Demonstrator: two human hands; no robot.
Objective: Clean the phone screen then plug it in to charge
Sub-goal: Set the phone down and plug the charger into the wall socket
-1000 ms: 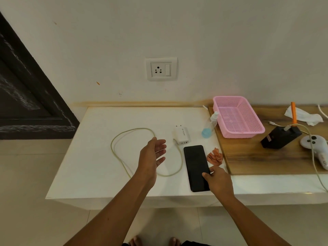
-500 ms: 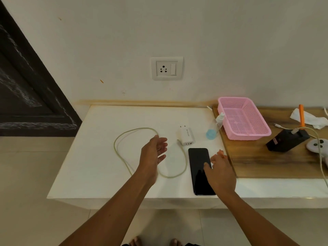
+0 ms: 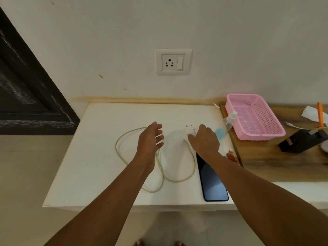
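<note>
right hand (image 3: 204,141): fingers closing over charger (image 3: 191,129), grip unclear | left hand (image 3: 150,139): open, empty, above cable (image 3: 192,167) | phone (image 3: 212,181): behind right wrist | risk: lifted cable drags phone off edge

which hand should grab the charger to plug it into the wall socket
Right. The right hand already rests on the charger, directly below the socket. The left hand hovers open above the cable, off to the side and holding nothing.
</note>
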